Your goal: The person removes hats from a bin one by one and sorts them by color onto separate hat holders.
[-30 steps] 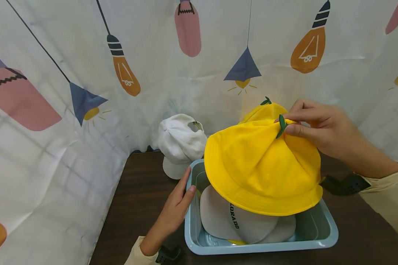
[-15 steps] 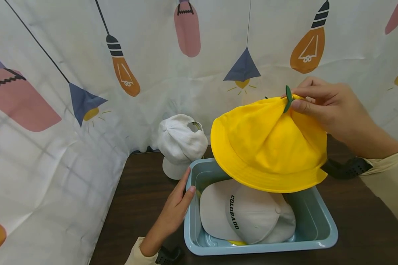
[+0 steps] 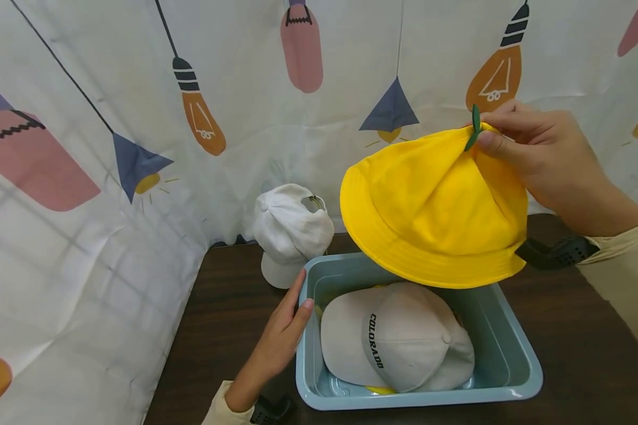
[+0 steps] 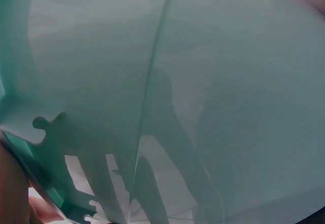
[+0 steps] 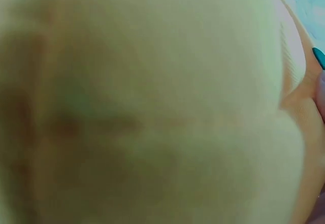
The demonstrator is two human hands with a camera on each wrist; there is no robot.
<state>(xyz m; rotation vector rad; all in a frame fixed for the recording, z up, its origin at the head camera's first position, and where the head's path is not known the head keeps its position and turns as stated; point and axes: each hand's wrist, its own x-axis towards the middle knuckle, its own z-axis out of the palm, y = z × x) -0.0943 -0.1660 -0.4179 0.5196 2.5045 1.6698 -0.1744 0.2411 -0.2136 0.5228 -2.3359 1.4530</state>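
Note:
My right hand point(image 3: 542, 159) pinches the green sprout on the crown of a yellow bucket hat point(image 3: 436, 206). The hat hangs brim down over the back right of a light blue plastic bin point(image 3: 420, 402). Straight fingers of my left hand point(image 3: 279, 336) touch the bin's left rim, thumb at its top. Inside the bin lies a pale cap point(image 3: 404, 336) lettered COLORADO, overlapping another pale cap, with yellow edges showing beneath. The left wrist view shows the bin's outer wall point(image 4: 228, 107). Yellow hat fabric point(image 5: 167, 82) fills most of the right wrist view, blurred.
A white baseball cap point(image 3: 295, 221) stands behind the bin's left corner on the dark wood table point(image 3: 218, 319). A pale curtain point(image 3: 298, 136) printed with lamps and bulbs closes off the back and left side.
My right hand has lifted the yellow bucket hat up and slightly right, uncovering the COLORADO cap. A second yellow hat behind it is now hidden. My left hand has stayed at the rim.

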